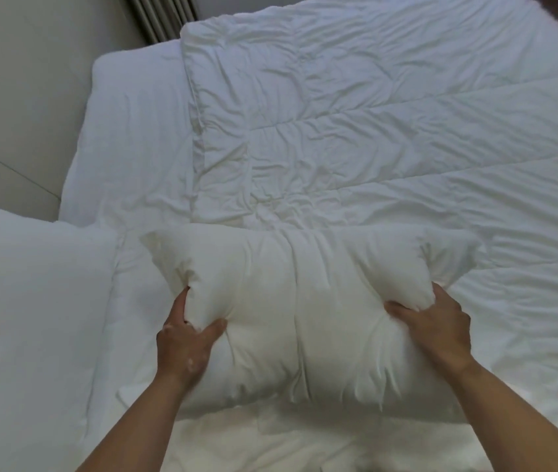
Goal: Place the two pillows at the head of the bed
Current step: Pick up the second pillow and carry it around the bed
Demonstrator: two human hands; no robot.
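Both hands grip one white pillow above the bed: the left hand pinches its left side, the right hand squeezes its right side. A quilt lies beyond. At left lies what is perhaps the second pillow.

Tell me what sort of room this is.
Likely a bedroom: a bed with a white duvet, a pillow held in both hands, and a padded headboard at left.

The second pillow is cut off by the left edge, the quilt runs past the right edge, and both forearms leave the bottom.
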